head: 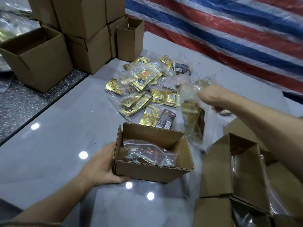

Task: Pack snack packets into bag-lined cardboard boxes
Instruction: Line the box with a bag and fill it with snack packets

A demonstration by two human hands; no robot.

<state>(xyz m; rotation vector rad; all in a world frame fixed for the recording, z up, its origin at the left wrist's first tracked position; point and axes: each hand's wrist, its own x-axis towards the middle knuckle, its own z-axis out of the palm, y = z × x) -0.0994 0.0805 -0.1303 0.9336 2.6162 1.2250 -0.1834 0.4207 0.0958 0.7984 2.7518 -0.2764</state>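
Snack packets point(144, 89), gold and a few dark, lie heaped in clear zip bags on the glossy grey floor point(57, 145), just beyond a small cardboard box point(152, 171). The left hand point(101, 166) grips this open box by its left wall, fingers curled round the near corner. Inside the box lies one bagged portion point(147, 154) of dark packets. The right hand point(211, 97), blurred, pinches the top of a clear bag of gold packets point(193, 122), which hangs beside the box's right edge. Bag-lined boxes point(229, 161) crowd the right foreground. Stacked cartons point(82, 30) stand at the far left, a striped tarpaulin point(229, 30) behind.
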